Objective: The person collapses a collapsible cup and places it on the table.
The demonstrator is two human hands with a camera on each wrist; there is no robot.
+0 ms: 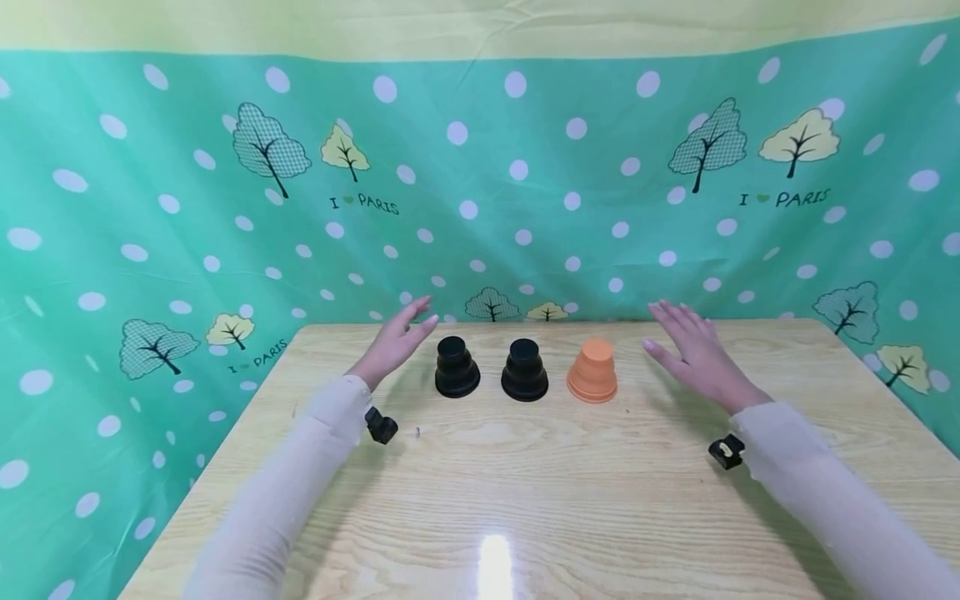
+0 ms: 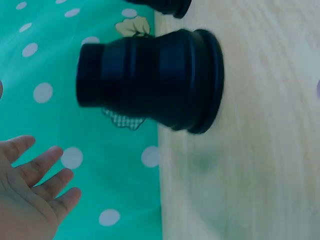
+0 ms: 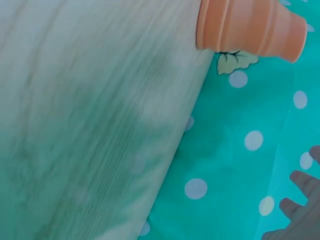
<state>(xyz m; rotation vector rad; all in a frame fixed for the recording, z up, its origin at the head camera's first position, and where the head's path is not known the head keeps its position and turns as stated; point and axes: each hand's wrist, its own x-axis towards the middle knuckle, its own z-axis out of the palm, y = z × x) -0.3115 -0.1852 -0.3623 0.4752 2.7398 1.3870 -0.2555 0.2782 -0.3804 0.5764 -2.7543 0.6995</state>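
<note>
Three tapered, stepped cup-like pieces stand in a row on the wooden table, wide rim down. The left black cup [image 1: 457,368] and the middle black cup [image 1: 524,371] look alike; the orange cup [image 1: 593,372] is at the right end. My left hand [image 1: 395,343] hovers left of the row with its fingers extended, apart from the left black cup [image 2: 150,80]. On the other side, my right hand [image 1: 695,353] is held above the table, fingers straight, a short way right of the orange cup [image 3: 250,27]. Neither hand touches anything.
The light wooden table [image 1: 540,483] ends just behind the cups. Beyond it hangs a green dotted cloth [image 1: 420,175] with tree prints, also along the left side. Black wrist cameras, left [image 1: 381,426] and right [image 1: 726,452], sit below the sleeves. A tiny dark speck [image 1: 417,432] lies on the table.
</note>
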